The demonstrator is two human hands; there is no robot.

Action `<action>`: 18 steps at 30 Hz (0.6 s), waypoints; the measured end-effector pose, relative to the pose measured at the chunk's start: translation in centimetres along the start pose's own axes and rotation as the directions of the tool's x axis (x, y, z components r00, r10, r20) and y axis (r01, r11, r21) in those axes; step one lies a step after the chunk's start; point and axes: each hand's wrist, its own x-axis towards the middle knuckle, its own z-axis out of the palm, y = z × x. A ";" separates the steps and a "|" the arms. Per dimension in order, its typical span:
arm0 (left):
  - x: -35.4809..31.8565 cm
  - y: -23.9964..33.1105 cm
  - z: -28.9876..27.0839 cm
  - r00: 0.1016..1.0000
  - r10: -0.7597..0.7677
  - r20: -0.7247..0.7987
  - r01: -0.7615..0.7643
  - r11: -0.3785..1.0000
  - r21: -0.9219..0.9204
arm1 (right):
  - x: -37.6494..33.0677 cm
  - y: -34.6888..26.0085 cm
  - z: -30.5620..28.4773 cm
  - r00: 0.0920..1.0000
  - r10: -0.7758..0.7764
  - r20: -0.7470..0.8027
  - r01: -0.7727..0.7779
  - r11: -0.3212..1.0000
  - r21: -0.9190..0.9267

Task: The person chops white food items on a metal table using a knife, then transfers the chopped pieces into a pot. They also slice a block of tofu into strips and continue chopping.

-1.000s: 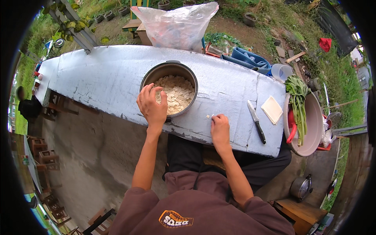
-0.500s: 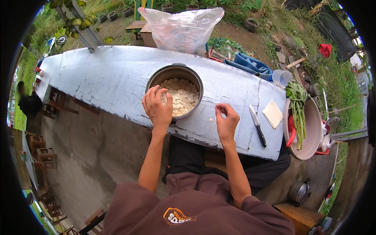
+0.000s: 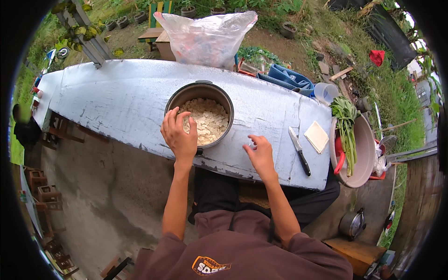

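A deep round metal pot (image 3: 223,96) stands on the table, partly filled with pale thin slices (image 3: 208,122). My left hand (image 3: 181,138) is at the pot's near left rim, fingers bent and apart over the slices, nothing visible in it. To the right of the pot, just above the tabletop, is my right hand (image 3: 260,155); its thumb and index finger are apart, and I see nothing held. Farther right, a knife with a black handle (image 3: 301,154) lies beside a folded cream cloth (image 3: 317,137).
At the table's right end, a large basin (image 3: 368,154) carries leafy green stalks (image 3: 346,135) and a red-handled item (image 3: 339,156). A big clear plastic bag (image 3: 205,39), blue fabric (image 3: 289,79) and a clear plastic container (image 3: 325,92) line the far edge. A lidded pot (image 3: 352,224) sits low right.
My right thumb and index finger have come apart, and that hand is slightly nearer me. A small pale piece beside it on the table no longer shows. The whole view shifted a little.
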 end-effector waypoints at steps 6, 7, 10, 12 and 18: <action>0.0 -0.6 -0.3 0.998 0.035 0.046 -0.037 0.998 0.046 | -1.0 0.5 3.7 0.988 -0.086 -0.129 0.071 0.991 -0.113; 0.1 -0.5 -0.3 0.999 0.031 0.028 -0.032 0.999 0.030 | -0.9 0.5 3.9 0.986 -0.095 -0.138 0.079 0.990 -0.121; 0.0 -0.4 -0.2 1.000 0.011 -0.001 -0.011 1.000 0.008 | -0.5 0.7 3.6 0.992 -0.033 -0.122 0.027 0.998 -0.051; 0.1 -0.2 -0.4 1.000 -0.008 0.005 0.008 1.000 0.022 | -0.3 0.6 3.4 0.993 -0.044 -0.113 0.040 0.999 -0.037; 0.0 -0.3 -0.4 0.999 0.013 0.051 -0.015 0.999 0.040 | -0.4 1.3 2.4 0.996 -0.031 -0.086 0.038 0.996 0.077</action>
